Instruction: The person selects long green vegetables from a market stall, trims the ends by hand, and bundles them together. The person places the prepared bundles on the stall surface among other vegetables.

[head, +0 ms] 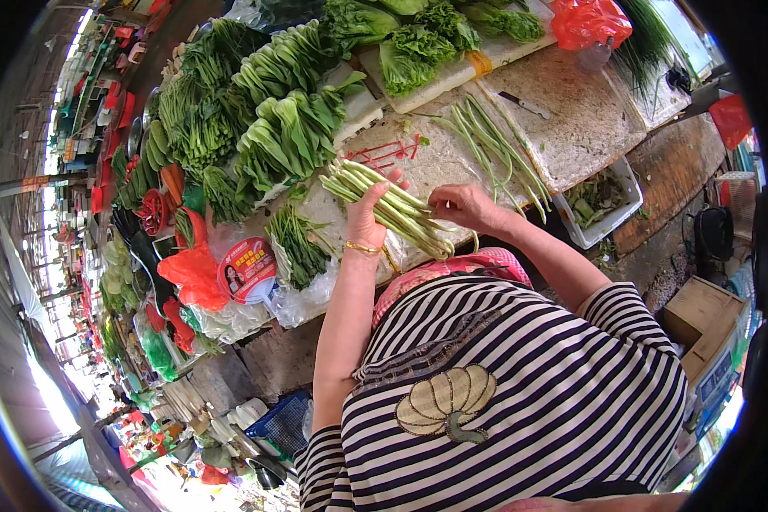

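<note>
A bundle of long green beans point(397, 205) is gripped in my left hand point(368, 214), which wears a gold-coloured bracelet on its wrist. At the right side of the bundle is my right hand point(464, 206), fingers curled near the beans; whether they hold a bean cannot be told. More loose long beans point(496, 150) lie on the pale board to the right. Thin red ties point(387, 152) rest on the board just beyond the bundle. A small knife point(525, 104) lies farther back on the right.
Bok choy point(288, 134) and other greens are piled at the left, lettuce point(416, 54) at the back. A round hand fan point(248, 269) and red plastic bags point(195, 275) lie lower left. A white crate point(630, 201) with leaf scraps stands below the board's right edge.
</note>
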`<state>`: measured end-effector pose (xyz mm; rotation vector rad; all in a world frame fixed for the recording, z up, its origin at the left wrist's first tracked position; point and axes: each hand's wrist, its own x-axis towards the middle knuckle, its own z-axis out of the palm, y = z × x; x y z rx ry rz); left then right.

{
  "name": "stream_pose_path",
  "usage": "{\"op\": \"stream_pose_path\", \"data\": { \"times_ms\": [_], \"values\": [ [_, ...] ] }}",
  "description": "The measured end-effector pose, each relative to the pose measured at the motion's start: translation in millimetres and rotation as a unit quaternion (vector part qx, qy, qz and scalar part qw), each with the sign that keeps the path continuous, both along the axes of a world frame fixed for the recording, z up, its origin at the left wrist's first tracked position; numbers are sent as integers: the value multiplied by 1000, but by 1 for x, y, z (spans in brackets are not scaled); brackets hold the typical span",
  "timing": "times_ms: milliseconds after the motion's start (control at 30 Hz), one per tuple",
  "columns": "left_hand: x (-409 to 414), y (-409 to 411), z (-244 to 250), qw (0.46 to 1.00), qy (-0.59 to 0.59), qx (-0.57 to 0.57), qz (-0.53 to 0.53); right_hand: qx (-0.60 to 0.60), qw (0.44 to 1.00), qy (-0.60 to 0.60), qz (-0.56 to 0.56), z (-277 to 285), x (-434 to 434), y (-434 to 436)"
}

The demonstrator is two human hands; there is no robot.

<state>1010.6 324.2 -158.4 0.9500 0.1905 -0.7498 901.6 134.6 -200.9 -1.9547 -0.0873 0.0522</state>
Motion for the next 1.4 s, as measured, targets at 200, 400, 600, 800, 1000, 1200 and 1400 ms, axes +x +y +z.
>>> {"op": "stream_pose_path", "data": {
  "times_ms": [200, 400, 600, 800, 1000, 1200, 1400],
  "values": [
    [-5, 3, 8, 1000, -3, 0, -29, 71, 996, 56, -12, 7, -4, 12],
    [-6, 6, 12, 998, -65, -2, -17, 160, 980, 118, 27, -1, 13, -2],
    [-5, 12, 16, 997, -78, 15, -10, -234, 929, 172, -230, -111, 45, -70],
    [-11, 10, 22, 994, -101, -8, -48, -309, 907, 215, -189, -150, 48, -84],
    [-8, 18, 20, 994, -95, 26, -45, 117, 957, 225, -139, -125, 27, -107],
    [-6, 18, 1, 998, -7, 44, -36, 345, 916, 198, -46, -90, 9, -97],
    [-7, -1, 3, 998, 22, 40, -42, 283, 943, 175, 2, -31, 8, -40]
  ]
}}
